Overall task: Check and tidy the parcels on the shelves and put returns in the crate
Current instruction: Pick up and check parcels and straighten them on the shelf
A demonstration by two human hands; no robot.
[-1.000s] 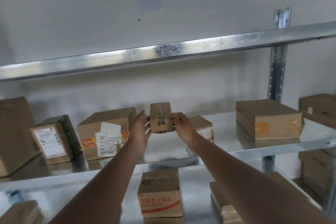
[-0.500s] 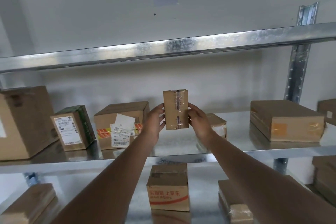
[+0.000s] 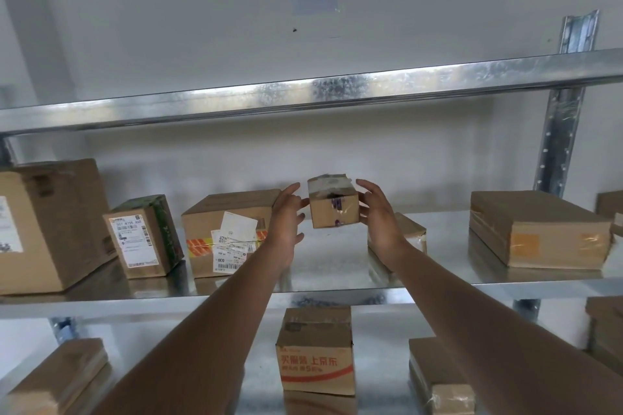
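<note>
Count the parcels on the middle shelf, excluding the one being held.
6. From the left: big box, green-sided box, labelled box, small box behind the right wrist, flat box, and one cut off at the right edge. More may lie beyond.

The large carton (image 3: pixel 50 226) is cut off at the left edge, its label print (image 3: pixel 8 229) too blurred to read.

light: soft, even, dimming under shelf (image 3: pixel 303 91) | glare streaking shelf edge | edges bowing | box (image 3: pixel 333 209) blurring
</note>
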